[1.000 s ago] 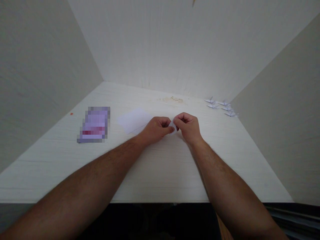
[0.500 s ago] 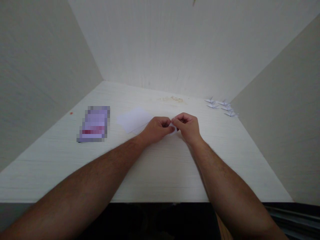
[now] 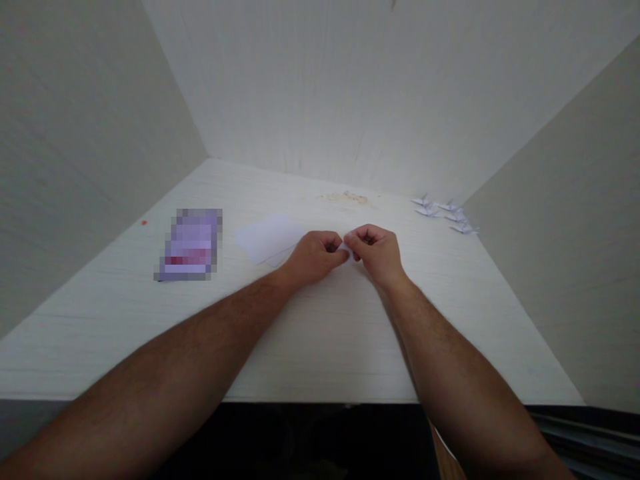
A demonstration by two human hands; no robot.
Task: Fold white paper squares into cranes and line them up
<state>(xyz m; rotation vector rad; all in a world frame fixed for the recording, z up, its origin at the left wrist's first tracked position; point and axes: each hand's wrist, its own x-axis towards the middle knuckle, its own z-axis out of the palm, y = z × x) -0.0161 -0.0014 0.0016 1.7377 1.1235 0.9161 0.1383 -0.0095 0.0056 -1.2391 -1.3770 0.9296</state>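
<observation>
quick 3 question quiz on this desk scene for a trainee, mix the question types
1. True or false: the left hand and right hand both pinch the folded paper.
2. The paper figures lie on the desk at: A near left, B far right, C centre.
3. Fill in: the loose sheets lie to the ___ of the left hand.
Key: 1 true; 2 B; 3 left.
</observation>
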